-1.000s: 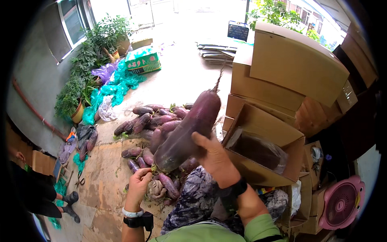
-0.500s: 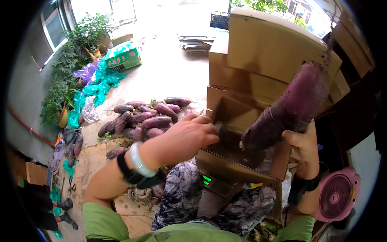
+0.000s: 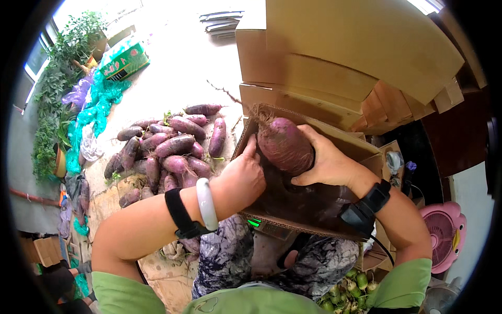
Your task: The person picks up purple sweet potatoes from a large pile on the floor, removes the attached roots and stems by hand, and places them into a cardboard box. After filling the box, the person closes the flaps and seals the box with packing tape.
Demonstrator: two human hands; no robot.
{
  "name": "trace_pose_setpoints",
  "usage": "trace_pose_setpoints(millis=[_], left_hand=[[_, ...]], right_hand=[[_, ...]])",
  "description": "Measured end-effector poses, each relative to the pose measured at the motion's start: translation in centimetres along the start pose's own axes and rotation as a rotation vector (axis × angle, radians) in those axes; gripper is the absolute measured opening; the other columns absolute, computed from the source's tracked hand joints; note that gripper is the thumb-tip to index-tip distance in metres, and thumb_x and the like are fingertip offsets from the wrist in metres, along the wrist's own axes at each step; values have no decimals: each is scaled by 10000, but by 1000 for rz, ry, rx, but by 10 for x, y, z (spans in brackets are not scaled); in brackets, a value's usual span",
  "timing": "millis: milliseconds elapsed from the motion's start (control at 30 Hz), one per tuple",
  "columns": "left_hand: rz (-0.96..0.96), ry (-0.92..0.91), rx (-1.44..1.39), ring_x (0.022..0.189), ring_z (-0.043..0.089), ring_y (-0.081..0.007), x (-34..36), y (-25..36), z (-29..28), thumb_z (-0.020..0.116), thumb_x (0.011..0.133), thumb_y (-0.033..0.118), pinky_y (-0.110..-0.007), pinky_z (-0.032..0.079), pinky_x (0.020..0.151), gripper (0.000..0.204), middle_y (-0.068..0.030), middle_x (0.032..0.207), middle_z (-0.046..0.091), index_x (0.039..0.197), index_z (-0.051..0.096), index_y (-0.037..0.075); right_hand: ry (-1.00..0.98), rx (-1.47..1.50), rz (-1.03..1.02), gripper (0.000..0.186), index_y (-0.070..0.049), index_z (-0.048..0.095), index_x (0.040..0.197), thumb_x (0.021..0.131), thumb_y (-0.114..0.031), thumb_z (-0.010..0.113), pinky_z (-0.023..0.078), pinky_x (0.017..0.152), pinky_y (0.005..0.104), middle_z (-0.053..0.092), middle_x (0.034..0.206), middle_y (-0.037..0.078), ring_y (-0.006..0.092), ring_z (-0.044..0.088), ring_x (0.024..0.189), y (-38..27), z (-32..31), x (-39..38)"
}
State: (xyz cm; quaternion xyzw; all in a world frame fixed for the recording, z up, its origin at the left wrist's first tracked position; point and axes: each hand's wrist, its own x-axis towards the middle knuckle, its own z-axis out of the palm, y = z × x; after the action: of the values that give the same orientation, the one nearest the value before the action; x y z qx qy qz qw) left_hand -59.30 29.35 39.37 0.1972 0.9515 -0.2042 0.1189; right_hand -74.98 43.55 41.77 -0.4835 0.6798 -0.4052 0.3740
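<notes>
My right hand (image 3: 327, 159) is wrapped round a large purple radish (image 3: 285, 146), over an open cardboard box (image 3: 303, 227). Fine roots bristle from the radish's far end, and a long thin root trails to the far left. Close to the radish's left side, by the box's left rim, my left hand (image 3: 243, 175) has curled fingers; whether they grip anything is hidden. Dark lining shows inside the box. Beneath its near edge is a scale with a green lit display (image 3: 254, 223). Left of the box lies a pile of purple radishes (image 3: 175, 145).
Tall cardboard flaps (image 3: 334, 47) rise beyond the box. A pink fan (image 3: 438, 238) stands at the right, and green-topped vegetables (image 3: 348, 288) lie at the lower right. Far left are potted plants (image 3: 55, 104), teal plastic (image 3: 99, 112) and a green carton (image 3: 125, 58).
My right hand has brought the radish down and left over the box, turning its rooted end away from me. My left hand has shifted slightly left and down. The view has tilted downward.
</notes>
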Motion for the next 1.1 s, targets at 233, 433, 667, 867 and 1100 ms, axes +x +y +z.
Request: trace_pose_setpoints(millis=[233, 433, 667, 867, 1100], left_hand=[[-53, 12, 4, 962, 591, -316, -7, 7, -10, 484, 786, 197, -595, 189, 1050, 279, -112, 862, 666, 840, 713, 48], [-26, -20, -104, 939, 592, -344, -7, 7, -12, 473, 799, 196, -588, 208, 1047, 297, -159, 849, 645, 868, 699, 17], [-22, -31, -146, 891, 595, -308, -5, 5, -15, 463, 811, 191, -526, 259, 1037, 302, -160, 856, 643, 886, 690, 6], [-121, 23, -180, 904, 581, -284, -1, 12, -16, 463, 814, 185, -456, 279, 1037, 297, -175, 884, 633, 889, 678, -6], [-101, -54, -21, 818, 605, -269, 16, 23, -11, 561, 757, 189, -459, 467, 751, 222, -124, 871, 664, 849, 710, 53]], right_hand=[[-142, -97, 95, 752, -21, 444, 1174, 499, -78, 772, 413, 918, 328, 552, 1079, 137, 244, 532, 1013, 64, 14, 16], [-210, -140, 172, 788, -28, 440, 1194, 490, -85, 788, 397, 945, 329, 546, 1108, 142, 257, 518, 1060, 106, 22, 6], [-313, -223, 197, 778, -46, 466, 1191, 482, -62, 787, 387, 963, 330, 534, 1139, 132, 269, 500, 1096, 127, 19, -2], [-379, -224, 165, 799, -40, 454, 1220, 489, -67, 777, 372, 984, 352, 524, 1200, 138, 249, 486, 1128, 163, 21, 14], [-373, -252, 69, 540, -64, 514, 1187, 678, -98, 689, 380, 981, 349, 549, 1192, 121, 235, 499, 1117, 196, 22, 33]])
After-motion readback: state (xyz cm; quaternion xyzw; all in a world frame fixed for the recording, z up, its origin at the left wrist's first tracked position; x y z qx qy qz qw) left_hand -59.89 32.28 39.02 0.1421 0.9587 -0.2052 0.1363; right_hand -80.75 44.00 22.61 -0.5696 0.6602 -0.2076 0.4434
